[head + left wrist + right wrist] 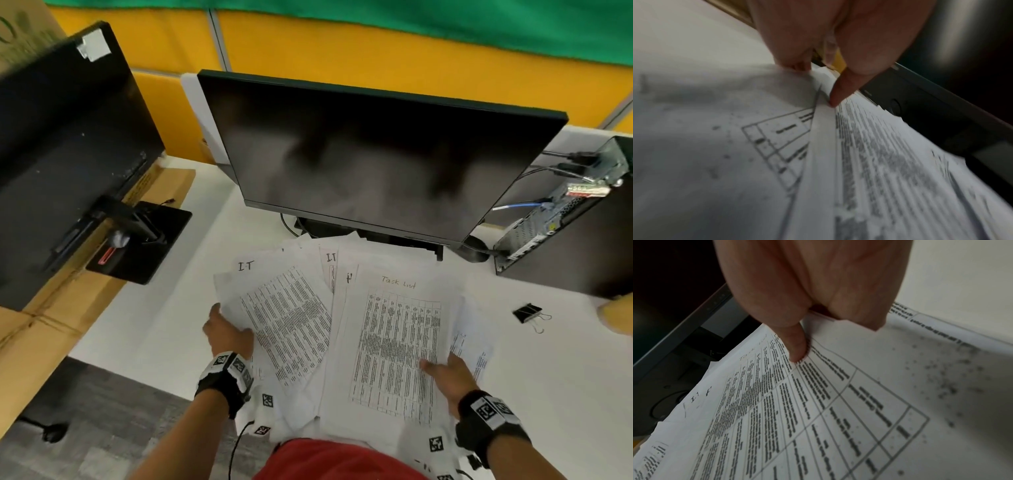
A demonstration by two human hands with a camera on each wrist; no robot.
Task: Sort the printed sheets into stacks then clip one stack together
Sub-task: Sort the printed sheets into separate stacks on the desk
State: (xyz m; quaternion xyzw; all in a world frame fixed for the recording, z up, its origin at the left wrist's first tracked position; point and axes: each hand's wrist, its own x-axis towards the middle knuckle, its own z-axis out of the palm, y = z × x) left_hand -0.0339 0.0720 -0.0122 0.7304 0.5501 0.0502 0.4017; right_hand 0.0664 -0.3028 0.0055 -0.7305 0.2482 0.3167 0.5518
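A loose fan of printed sheets covers the white desk in front of the monitor. My left hand [228, 330] grips the left edge of the sheets headed "IT" [287, 315], thumb on top [840, 91] and fingers under the paper. My right hand [445, 373] pinches the right edge of the "Task List" sheet [394, 349], its thumb [797, 345] pressing on the printed table and the fingers curled beneath. A black binder clip [529, 313] lies by itself on the desk to the right of the papers.
A dark monitor [370, 161] stands just behind the papers, its base under their far edge. A second monitor [65, 144] and cardboard boxes [68, 301] sit at the left. A computer tower [575, 219] with cables is at the right.
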